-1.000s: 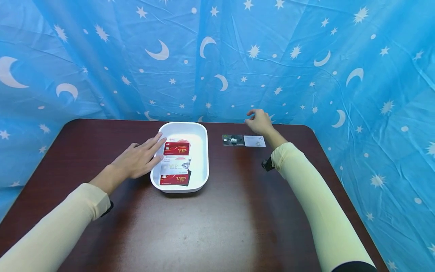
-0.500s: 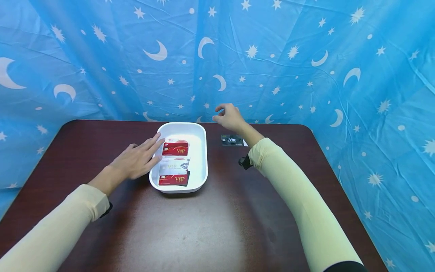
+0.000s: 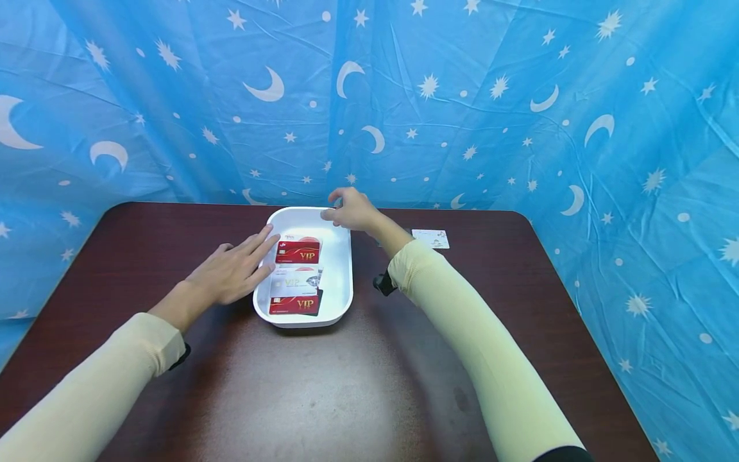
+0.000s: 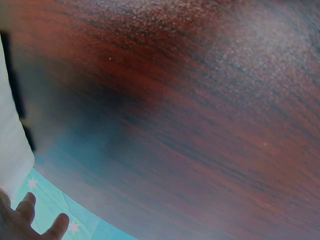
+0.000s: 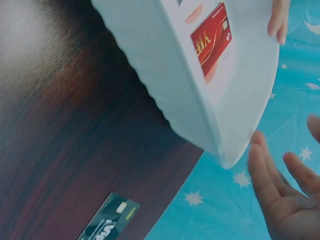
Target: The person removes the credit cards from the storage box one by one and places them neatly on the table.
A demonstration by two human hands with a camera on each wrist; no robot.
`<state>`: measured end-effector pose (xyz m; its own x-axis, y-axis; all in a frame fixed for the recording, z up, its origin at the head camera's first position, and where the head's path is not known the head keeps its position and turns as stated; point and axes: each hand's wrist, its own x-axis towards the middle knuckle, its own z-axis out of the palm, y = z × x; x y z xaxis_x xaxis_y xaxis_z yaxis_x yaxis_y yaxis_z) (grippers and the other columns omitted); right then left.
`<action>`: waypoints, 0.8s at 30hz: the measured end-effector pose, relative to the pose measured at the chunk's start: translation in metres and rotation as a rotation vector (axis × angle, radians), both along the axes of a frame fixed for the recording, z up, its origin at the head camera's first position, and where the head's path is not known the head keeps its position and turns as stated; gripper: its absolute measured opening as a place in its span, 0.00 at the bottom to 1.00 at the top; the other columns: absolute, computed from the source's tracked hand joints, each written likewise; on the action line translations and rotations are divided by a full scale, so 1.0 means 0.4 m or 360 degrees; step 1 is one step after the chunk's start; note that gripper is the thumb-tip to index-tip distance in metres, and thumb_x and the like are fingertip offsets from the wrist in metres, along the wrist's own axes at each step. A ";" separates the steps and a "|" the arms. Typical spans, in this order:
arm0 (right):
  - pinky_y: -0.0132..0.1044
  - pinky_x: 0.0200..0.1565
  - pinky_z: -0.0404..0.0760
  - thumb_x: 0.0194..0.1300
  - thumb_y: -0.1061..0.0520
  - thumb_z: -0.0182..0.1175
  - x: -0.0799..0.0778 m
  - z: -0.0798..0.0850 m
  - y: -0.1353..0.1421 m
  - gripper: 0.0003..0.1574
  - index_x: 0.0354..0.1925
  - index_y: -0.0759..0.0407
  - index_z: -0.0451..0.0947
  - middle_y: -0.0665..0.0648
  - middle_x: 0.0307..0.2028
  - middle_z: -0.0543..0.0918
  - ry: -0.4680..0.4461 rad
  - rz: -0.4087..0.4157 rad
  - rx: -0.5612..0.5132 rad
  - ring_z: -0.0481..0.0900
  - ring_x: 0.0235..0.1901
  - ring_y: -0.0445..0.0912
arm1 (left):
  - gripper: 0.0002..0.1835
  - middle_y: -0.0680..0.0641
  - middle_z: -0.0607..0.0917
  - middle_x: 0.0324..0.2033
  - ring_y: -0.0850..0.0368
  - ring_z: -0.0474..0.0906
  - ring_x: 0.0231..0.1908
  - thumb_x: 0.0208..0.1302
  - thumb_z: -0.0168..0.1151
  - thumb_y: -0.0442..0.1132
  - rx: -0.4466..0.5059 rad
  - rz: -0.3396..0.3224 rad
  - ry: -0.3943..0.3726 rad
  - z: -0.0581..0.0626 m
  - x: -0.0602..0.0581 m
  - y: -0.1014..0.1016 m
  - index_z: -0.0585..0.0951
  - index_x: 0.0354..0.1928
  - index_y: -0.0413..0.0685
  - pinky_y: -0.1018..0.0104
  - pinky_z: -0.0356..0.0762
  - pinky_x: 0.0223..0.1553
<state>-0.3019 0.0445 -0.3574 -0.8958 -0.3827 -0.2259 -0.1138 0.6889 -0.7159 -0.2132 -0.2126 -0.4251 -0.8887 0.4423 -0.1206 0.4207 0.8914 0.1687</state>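
My left hand point(image 3: 233, 273) lies with straight fingers along the left rim of a white tray point(image 3: 337, 276). My right hand point(image 3: 352, 212) is over the tray's far right corner, fingers loosely bent and nothing between them. In the right wrist view its fingers point(image 5: 265, 175) are spread apart near the tray's corner. Inside the tray are a red VIP card point(image 3: 297, 252), a silver VIP card point(image 3: 291, 282) and another red VIP card point(image 3: 291, 305), overlapping other cards partly hidden beneath them. A black Vip card point(image 5: 107, 220) lies on the table, mostly covered by the right forearm in the head view.
To the right of the right wrist, a white card point(image 3: 430, 239) lies on the dark wooden table point(image 3: 323, 398). Behind the table's far edge hangs a blue curtain point(image 3: 462, 128) with moons and stars. The left wrist view mostly takes in tabletop.
My right hand has moved left from beyond the two table cards to the tray's far right corner. The left hand and the cards have stayed where they were.
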 end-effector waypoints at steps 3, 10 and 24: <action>0.43 0.55 0.80 0.70 0.48 0.62 0.002 -0.010 -0.019 0.35 0.68 0.61 0.66 0.62 0.60 0.76 -0.0122 0.0047 0.0110 0.83 0.49 0.51 | 0.40 0.39 0.47 0.78 0.37 0.52 0.74 0.74 0.46 0.57 -0.0010 0.0002 -0.0002 0.000 -0.001 0.000 0.48 0.79 0.47 0.28 0.58 0.64; 0.42 0.55 0.81 0.69 0.49 0.63 0.009 -0.035 -0.042 0.37 0.69 0.62 0.64 0.63 0.66 0.69 -0.0271 0.0059 0.0091 0.81 0.53 0.55 | 0.40 0.39 0.47 0.78 0.36 0.52 0.74 0.74 0.47 0.57 -0.0018 0.0003 0.0001 -0.003 -0.002 0.000 0.48 0.79 0.47 0.29 0.60 0.63; 0.44 0.54 0.81 0.70 0.50 0.63 0.011 -0.053 -0.056 0.37 0.69 0.63 0.64 0.66 0.57 0.76 -0.0420 -0.0062 -0.0043 0.83 0.49 0.55 | 0.39 0.39 0.47 0.78 0.36 0.52 0.74 0.75 0.46 0.56 -0.0018 -0.0003 0.0014 -0.005 -0.001 -0.002 0.49 0.79 0.46 0.28 0.57 0.64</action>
<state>-0.2976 0.0221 -0.3785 -0.8213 -0.3582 -0.4439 0.1056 0.6693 -0.7355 -0.2137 -0.2133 -0.4271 -0.8889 0.4426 -0.1180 0.4237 0.8924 0.1549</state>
